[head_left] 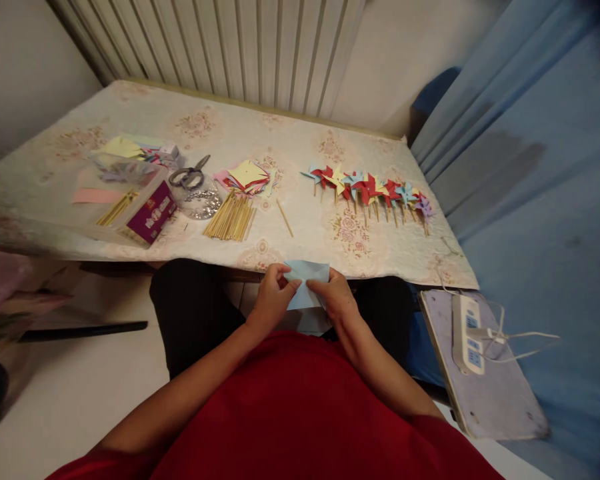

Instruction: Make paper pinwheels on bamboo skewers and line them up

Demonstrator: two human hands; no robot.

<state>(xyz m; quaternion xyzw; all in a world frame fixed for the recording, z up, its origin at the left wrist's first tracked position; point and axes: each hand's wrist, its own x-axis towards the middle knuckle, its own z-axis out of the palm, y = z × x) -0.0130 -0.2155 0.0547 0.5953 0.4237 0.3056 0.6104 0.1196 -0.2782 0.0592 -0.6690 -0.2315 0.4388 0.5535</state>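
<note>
A light blue square of paper point(307, 271) is held up over my lap, just in front of the table's near edge. My left hand point(276, 291) pinches its left side, thumb lying on the face of the paper. On the other side my right hand point(334, 293) grips it, its thumb also pressed near the middle. Fingers behind the sheet are hidden. Beyond the paper, one wooden stick point(285, 218) lies apart from a bundle of sticks point(230, 217). A stack of coloured paper squares point(247, 176), yellow on top, sits behind the bundle.
Several finished paper pinwheels point(367, 189) lie in a row at the table's right. To the left are a tub of small metallic pieces point(200, 203), scissors point(190, 175) and a plastic box point(153, 213) holding sticks. A power strip point(468, 335) rests on a board at right.
</note>
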